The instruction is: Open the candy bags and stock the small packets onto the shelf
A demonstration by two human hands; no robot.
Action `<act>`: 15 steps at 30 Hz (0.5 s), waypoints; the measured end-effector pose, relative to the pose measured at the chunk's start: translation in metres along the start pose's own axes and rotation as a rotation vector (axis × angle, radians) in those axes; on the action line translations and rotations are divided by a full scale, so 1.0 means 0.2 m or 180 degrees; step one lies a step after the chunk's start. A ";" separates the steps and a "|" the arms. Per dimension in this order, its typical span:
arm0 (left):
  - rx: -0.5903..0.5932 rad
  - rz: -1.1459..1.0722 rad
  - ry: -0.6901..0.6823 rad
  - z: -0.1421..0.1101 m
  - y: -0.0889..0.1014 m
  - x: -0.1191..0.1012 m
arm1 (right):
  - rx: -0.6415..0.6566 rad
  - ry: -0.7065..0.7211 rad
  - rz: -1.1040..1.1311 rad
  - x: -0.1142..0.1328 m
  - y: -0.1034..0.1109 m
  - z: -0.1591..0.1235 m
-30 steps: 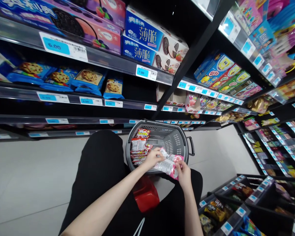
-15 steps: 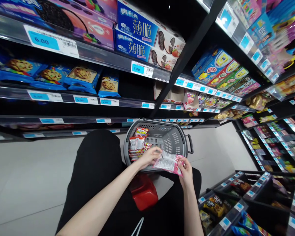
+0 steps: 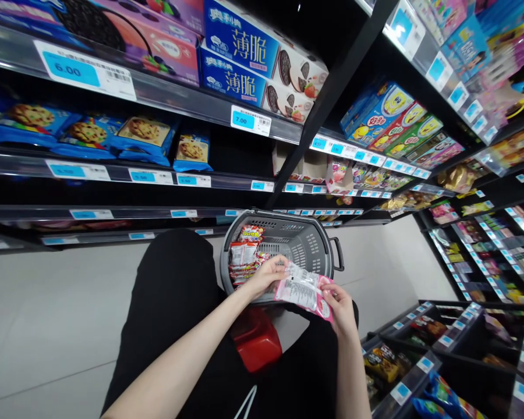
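A pink and clear candy bag, its printed side facing up, is held between both hands over the near rim of the basket. My left hand pinches its left end, and my right hand grips the right end with thumb and fingers. Beneath and beyond them stands a grey shopping basket with slotted walls and a side handle. Several red and white snack packets lie piled in its left part. My left forearm and hand hide some of the basket's near side.
Ahead, a black shelf holds blue cookie packs and biscuit boxes. More shelving with snack boxes runs to the right. Snack bins stand at lower right. A red stool is between my knees. Pale tiled floor lies at left.
My right hand has moved slightly right and down. The candy bag is spread wider and shows more of its printed face. My left hand has risen slightly.
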State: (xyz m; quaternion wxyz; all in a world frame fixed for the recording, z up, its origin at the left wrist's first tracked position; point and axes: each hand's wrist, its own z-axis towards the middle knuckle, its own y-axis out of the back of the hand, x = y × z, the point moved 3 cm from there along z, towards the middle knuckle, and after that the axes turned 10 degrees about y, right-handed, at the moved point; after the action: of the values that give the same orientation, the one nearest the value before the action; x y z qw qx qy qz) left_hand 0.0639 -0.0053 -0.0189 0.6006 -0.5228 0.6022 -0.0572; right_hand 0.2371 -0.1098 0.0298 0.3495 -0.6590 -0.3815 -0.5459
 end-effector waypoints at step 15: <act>-0.1115 0.0800 0.0148 0.01 0.08 -0.03 | 0.0054 -0.0140 -0.1213 0.06 -0.08 0.12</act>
State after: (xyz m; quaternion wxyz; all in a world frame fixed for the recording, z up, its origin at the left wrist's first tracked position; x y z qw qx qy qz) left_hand 0.0539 0.0072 -0.0262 0.4890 -0.5386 0.6771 0.1116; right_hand 0.2343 -0.0799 0.0392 0.2368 -0.5837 -0.5115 -0.5845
